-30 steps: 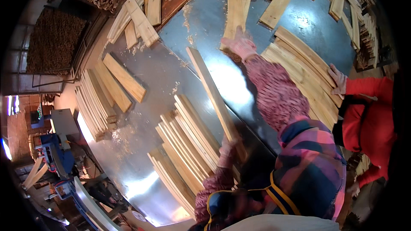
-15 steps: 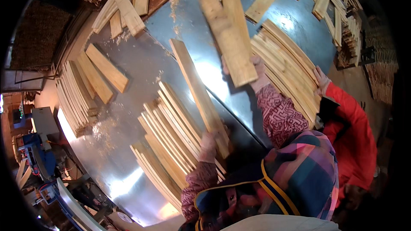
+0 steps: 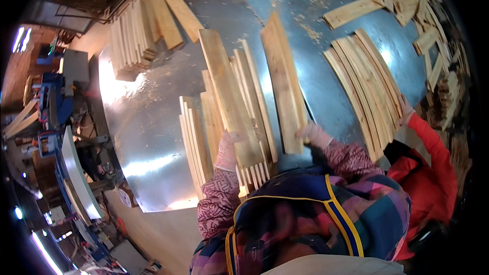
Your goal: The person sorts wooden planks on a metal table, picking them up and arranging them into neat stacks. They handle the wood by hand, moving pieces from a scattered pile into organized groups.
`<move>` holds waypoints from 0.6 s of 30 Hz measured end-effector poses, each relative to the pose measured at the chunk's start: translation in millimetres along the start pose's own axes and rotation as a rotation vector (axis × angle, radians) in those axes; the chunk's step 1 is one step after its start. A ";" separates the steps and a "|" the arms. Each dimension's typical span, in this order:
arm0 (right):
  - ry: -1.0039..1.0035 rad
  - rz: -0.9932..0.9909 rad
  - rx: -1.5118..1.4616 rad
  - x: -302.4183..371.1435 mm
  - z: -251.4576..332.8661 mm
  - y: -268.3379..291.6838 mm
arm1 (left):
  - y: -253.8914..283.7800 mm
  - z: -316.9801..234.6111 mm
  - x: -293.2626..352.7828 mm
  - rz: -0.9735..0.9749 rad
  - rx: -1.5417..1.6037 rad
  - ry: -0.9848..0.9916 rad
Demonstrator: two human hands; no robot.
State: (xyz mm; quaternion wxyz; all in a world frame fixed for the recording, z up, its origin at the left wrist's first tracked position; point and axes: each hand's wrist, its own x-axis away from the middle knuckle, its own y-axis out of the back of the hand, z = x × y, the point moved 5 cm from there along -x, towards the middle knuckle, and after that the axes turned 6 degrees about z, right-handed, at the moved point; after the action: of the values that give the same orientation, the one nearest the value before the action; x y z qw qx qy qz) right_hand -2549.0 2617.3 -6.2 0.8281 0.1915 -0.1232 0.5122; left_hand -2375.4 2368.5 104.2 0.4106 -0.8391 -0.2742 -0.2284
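My left hand (image 3: 227, 152) is closed on the near end of a pale wooden board (image 3: 226, 89), which slants over a row of boards standing on edge (image 3: 254, 102). To its right, my right hand (image 3: 314, 135) grips the near right edge of another board (image 3: 283, 79). That board's far end points away from me over the metal table (image 3: 163, 137). Both hands wear light gloves, and the fingers are partly hidden by the boards.
A co-worker's hand (image 3: 405, 111), in a red sleeve, touches a curved row of boards (image 3: 364, 89) at the right. More boards stand at the far left (image 3: 133, 40). Loose boards (image 3: 407, 0) pile up at the far right. Blue machinery (image 3: 51, 102) stands left of the table.
My right hand held two overlapping boards raised further off; now one board shows there, lower and nearer. My left hand's board has shifted left over the row. The whole view has turned.
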 end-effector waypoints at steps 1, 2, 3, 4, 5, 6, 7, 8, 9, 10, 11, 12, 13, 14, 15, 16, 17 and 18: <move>-0.475 0.145 0.015 -0.3 46.8 -15.7 | -10.1 -20.3 -4.5 0.074 0.055 -0.059; -0.477 0.274 0.197 -12.3 5.8 -43.3 | -19.2 -40.9 -15.1 0.172 0.114 -0.101; -0.395 0.298 0.185 -10.4 19.6 -60.2 | -3.7 -61.8 -28.4 0.195 0.072 -0.080; -0.316 0.273 0.259 -11.8 32.9 -69.7 | 12.6 -87.4 -44.7 0.226 0.031 -0.057; -0.229 0.252 0.331 -20.6 47.7 -73.8 | 25.0 -116.0 -58.8 0.145 -0.015 -0.136; -0.287 0.320 0.405 -26.3 66.9 -68.2 | 38.8 -146.2 -73.2 0.057 -0.065 -0.216; -0.357 0.378 0.489 -32.8 80.2 -59.3 | 61.4 -177.2 -97.5 -0.036 -0.207 -0.230; -0.347 0.377 0.553 -42.5 62.8 -55.1 | 80.6 -206.9 -126.0 -0.128 -0.346 -0.236; -0.349 0.365 0.529 -44.3 54.5 -49.9 | 83.5 -230.4 -158.1 -0.190 -0.349 -0.193; -0.342 0.357 0.504 -46.1 48.3 -45.8 | 83.0 -254.0 -186.5 -0.259 -0.356 -0.154; -0.329 0.352 0.484 -50.7 44.4 -43.1 | 84.4 -274.2 -218.1 -0.216 -0.345 -0.212; -0.315 0.361 0.480 -54.4 50.6 -41.2 | 87.5 -291.9 -248.1 -0.178 -0.334 -0.269; -0.308 0.366 0.479 -57.6 54.6 -39.9 | 88.2 -298.5 -282.2 -0.178 -0.280 -0.263; -0.345 0.438 0.523 -60.5 34.8 -45.4 | 86.1 -303.6 -310.7 -0.193 -0.235 -0.267; -0.332 0.427 0.577 -55.4 26.3 -46.9 | 85.3 -309.0 -340.8 -0.189 -0.170 -0.274; -0.316 0.415 0.629 -53.7 18.0 -50.4 | 91.2 -324.0 -374.0 -0.377 -0.757 -0.296; -0.223 0.366 0.662 -55.5 26.5 -48.0 | 109.4 -339.0 -407.8 -0.593 -1.344 -0.275; -0.316 0.366 0.269 -64.3 34.0 -44.4 | 89.4 -335.2 -436.0 -0.671 -1.479 -0.213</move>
State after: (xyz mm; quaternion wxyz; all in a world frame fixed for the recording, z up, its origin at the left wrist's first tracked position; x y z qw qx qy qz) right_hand -2538.1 2532.9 -9.9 0.6596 0.3516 -0.2143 0.6287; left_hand -2695.5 1930.9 -24.3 -0.3672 -0.7836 -0.3267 -0.3800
